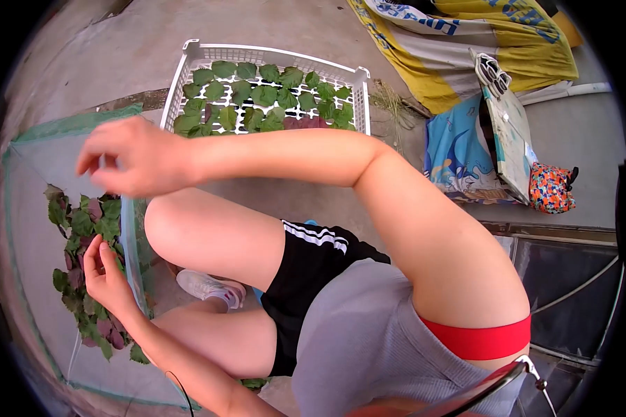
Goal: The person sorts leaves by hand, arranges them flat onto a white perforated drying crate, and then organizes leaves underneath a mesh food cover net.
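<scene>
My right hand (129,158) is above the near-left corner of a white plastic crate, slightly blurred. Its fingers are bent, with a gap before the thumb and nothing visible between them. Rows of green, toothed leaves (264,95) lie in the crate (271,52), with purple ones near its front edge. Lower down, my left hand (108,281) is at the side of a heap of green and purple leaves (83,222). Thumb and fingers come together there in a pinch; whether a leaf is between them I cannot make out. The heap rests on a green-edged mesh sheet (38,278).
My bent knees and a sneaker (205,286) are between the heap and my body. A yellow and white banner (459,48) lies at the back right. Near it are a blue printed cloth (459,142), a worn board (504,132) with sunglasses, and a colourful bag (551,187).
</scene>
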`<action>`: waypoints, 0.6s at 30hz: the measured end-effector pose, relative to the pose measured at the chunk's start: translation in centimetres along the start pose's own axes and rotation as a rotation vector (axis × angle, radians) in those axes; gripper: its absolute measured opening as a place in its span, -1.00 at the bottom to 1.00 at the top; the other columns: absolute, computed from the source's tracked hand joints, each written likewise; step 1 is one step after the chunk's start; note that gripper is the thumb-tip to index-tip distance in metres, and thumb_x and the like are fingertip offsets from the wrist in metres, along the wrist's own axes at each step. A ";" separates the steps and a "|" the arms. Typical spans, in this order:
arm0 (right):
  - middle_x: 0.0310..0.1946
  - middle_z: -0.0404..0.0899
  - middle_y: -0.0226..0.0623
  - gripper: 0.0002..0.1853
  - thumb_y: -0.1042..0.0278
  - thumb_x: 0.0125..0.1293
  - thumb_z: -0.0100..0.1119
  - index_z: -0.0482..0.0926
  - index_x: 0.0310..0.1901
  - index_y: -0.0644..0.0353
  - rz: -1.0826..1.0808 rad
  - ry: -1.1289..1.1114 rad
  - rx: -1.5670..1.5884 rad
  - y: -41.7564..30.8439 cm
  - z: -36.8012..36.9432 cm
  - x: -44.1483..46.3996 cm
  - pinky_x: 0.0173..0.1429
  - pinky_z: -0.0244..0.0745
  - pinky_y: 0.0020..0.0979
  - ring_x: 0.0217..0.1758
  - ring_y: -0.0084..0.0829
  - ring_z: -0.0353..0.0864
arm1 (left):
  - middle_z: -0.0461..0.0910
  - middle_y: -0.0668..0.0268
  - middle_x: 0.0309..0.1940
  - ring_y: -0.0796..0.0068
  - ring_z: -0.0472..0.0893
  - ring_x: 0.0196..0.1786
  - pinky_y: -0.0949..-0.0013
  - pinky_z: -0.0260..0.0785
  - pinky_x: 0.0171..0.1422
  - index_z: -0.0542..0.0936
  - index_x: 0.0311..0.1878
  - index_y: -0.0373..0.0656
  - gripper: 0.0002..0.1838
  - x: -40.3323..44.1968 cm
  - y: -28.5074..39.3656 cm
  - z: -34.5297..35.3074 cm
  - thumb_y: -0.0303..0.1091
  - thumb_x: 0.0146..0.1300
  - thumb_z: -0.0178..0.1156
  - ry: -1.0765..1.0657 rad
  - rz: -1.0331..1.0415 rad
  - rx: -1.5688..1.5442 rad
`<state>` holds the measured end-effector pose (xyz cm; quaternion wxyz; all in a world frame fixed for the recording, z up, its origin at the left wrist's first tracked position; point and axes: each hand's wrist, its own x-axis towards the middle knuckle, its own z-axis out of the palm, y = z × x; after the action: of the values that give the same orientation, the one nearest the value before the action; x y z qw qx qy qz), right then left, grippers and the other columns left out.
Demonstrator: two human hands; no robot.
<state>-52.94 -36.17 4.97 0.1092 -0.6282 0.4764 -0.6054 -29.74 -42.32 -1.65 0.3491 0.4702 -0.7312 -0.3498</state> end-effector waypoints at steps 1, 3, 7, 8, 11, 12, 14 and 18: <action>-0.39 0.58 -0.23 -0.81 0.37 0.02 0.09 0.61 -0.31 0.18 -0.111 0.002 0.096 -0.9 3.6 1.3 -0.22 0.49 -0.30 -0.35 -0.31 0.57 | 0.58 0.40 -0.30 0.68 0.46 -0.30 0.57 0.34 -0.22 0.59 -0.05 -0.25 -0.74 0.3 -0.8 -0.4 -0.30 0.30 0.12 -0.053 -0.064 0.126; -0.43 0.60 -0.23 -0.81 0.32 -0.03 0.05 0.63 -0.43 0.13 -0.081 -0.144 0.125 -3.2 11.0 2.7 -0.21 0.50 -0.20 -0.33 -0.18 0.59 | 0.57 0.39 -0.30 0.66 0.47 -0.30 0.55 0.35 -0.20 0.58 -0.05 -0.26 -0.74 1.3 -3.0 -1.7 -0.31 0.30 0.11 -0.156 -0.157 0.349; -0.46 0.64 -0.28 -0.77 0.34 -0.10 0.03 0.67 -0.42 0.11 0.033 -0.608 0.234 -8.0 19.1 3.1 -0.23 0.49 -0.24 -0.33 -0.22 0.61 | 0.55 0.35 -0.25 0.63 0.47 -0.27 0.53 0.36 -0.17 0.51 0.02 -0.26 -0.71 0.2 -1.6 -2.9 -0.37 0.27 0.13 -0.338 -0.235 0.373; -0.52 0.62 -0.24 -0.78 0.39 -0.12 0.02 0.65 -0.45 0.14 0.023 -0.651 0.254 -8.9 19.5 2.6 -0.28 0.49 -0.21 -0.39 -0.19 0.61 | 0.54 0.34 -0.24 0.62 0.47 -0.26 0.52 0.36 -0.17 0.49 0.04 -0.26 -0.70 -0.1 -1.3 -3.6 -0.39 0.26 0.14 -0.369 -0.259 0.348; -0.55 0.59 -0.15 -0.82 0.40 -0.17 0.06 0.61 -0.51 0.21 0.046 -0.689 0.176 -8.3 20.9 1.3 -0.36 0.48 -0.18 -0.40 -0.14 0.61 | 0.52 0.31 -0.20 0.59 0.46 -0.24 0.50 0.36 -0.14 0.44 0.10 -0.26 -0.64 -0.5 -0.6 -4.9 -0.43 0.23 0.16 -0.422 -0.338 0.235; -0.54 0.57 -0.12 -0.85 0.39 -0.18 0.10 0.58 -0.53 0.24 0.043 -0.629 0.148 -7.0 21.6 0.5 -0.40 0.47 -0.15 -0.42 -0.11 0.60 | 0.52 0.30 -0.19 0.58 0.46 -0.23 0.49 0.36 -0.14 0.42 0.11 -0.26 -0.62 -0.8 -0.6 -5.3 -0.45 0.23 0.16 -0.421 -0.357 0.189; -0.46 0.53 -0.20 -0.89 0.37 -0.13 0.20 0.54 -0.53 0.20 -0.113 -0.440 -0.219 -3.4 24.0 -2.1 -0.28 0.41 -0.23 -0.34 -0.21 0.55 | 0.43 0.18 0.01 0.40 0.45 -0.02 0.37 0.34 0.07 0.35 0.21 -0.18 -0.46 -0.6 -5.5 -7.5 -0.38 0.15 0.25 -0.469 -0.321 0.003; -0.36 0.49 -0.29 -0.72 0.36 -0.17 0.28 0.56 -0.34 0.23 -0.241 -0.519 -0.265 -3.7 20.9 -1.6 -0.22 0.31 -0.37 -0.21 -0.34 0.46 | 0.40 0.18 0.08 0.33 0.41 0.06 0.32 0.30 0.13 0.35 0.22 -0.14 -0.42 -1.3 -8.2 -10.8 -0.35 0.12 0.29 -0.332 -0.337 0.117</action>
<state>-32.83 -42.29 1.50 0.0718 -0.8222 0.4297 -0.3662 -16.66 -45.67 -3.24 0.1331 0.5412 -0.7086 -0.4327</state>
